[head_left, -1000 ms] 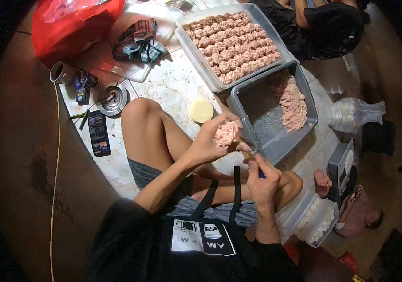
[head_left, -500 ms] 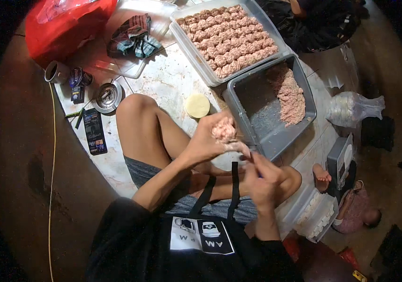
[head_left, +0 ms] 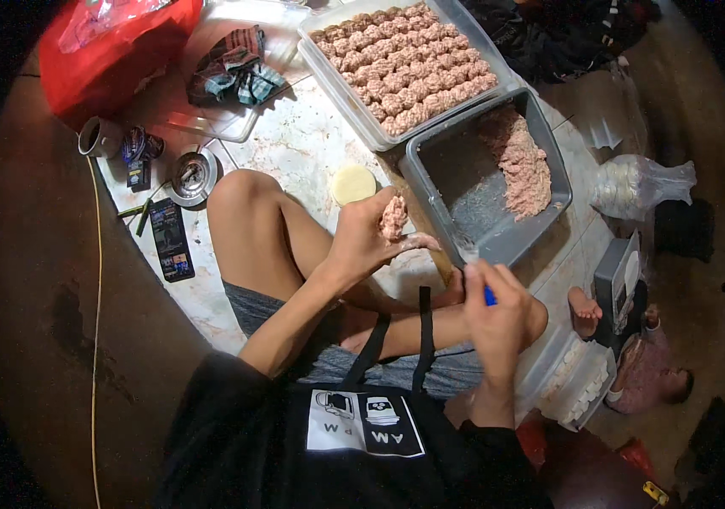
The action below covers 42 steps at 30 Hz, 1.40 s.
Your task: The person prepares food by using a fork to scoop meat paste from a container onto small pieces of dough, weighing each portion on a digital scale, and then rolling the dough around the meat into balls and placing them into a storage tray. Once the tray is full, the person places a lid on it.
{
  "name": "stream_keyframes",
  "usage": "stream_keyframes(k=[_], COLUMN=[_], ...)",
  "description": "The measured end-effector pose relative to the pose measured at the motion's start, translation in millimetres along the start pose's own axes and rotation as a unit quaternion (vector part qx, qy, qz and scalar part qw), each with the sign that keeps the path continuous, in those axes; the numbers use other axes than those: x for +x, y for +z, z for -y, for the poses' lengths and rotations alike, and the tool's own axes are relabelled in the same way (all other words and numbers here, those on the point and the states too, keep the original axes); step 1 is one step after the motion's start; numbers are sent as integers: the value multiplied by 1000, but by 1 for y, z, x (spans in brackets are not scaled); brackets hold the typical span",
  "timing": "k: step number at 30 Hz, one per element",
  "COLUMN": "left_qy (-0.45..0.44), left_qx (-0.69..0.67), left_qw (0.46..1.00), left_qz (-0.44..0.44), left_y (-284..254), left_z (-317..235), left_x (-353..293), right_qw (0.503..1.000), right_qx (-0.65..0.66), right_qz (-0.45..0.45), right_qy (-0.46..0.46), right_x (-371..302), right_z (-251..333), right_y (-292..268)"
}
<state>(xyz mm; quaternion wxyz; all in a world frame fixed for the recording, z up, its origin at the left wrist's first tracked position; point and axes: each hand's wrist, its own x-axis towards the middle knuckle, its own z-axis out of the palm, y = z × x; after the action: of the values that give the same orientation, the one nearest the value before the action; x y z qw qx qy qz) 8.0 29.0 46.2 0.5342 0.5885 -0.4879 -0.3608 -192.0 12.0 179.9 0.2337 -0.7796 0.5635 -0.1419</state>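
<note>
My left hand is closed round a lump of pink minced meat, which shows at the top of the fist; its thumb points out toward the grey tub. Whether a wrapper is round the meat is hidden. In my right hand is a blue-handled spreading tool; its metal end reaches the near edge of the grey tub. A mound of minced meat lies along the tub's right side. Just beyond my left hand sits a stack of round pale wrappers.
A clear box of meat dumplings in rows stands behind the tub. To the left are an ashtray, a mug, a phone and a crumpled cloth. A bagged wrapper stack and a grey scale stand at right.
My right hand has moved away from my left hand, bringing the tool to the tub's near edge. The left hand has shifted slightly left and still holds the meat.
</note>
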Motion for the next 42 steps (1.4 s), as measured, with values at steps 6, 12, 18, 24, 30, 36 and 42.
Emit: stream_keyframes(k=[6,12,18,24,30,36,42], left_qy=[98,17,-1,-71,47,127,-9], left_qx=[133,109,-192,-281,-101,42,-67], left_qw=[986,994,981,951,993,990,998], left_qz=[-12,10,15,104,49,-50,-4], left_y=[16,10,7,7,-7,5,8], left_z=[-6,1,1,14,-5,-3,5], left_x=[-6,0,-2,4,-1,-1,0], right_qw=[996,989,944,986,985,985,982], right_qx=[54,111,-323,-60,-69,-83,-145], right_qz=[64,-90,60,98,91,120,83], right_qy=[-38,-39,41,-124,-128,-89,-88], right_x=[5,16,67,23,14,12,23], right_z=[8,2,-100,19,38,40,49], right_y=[6,-37,5,-12,-3,-2,-38])
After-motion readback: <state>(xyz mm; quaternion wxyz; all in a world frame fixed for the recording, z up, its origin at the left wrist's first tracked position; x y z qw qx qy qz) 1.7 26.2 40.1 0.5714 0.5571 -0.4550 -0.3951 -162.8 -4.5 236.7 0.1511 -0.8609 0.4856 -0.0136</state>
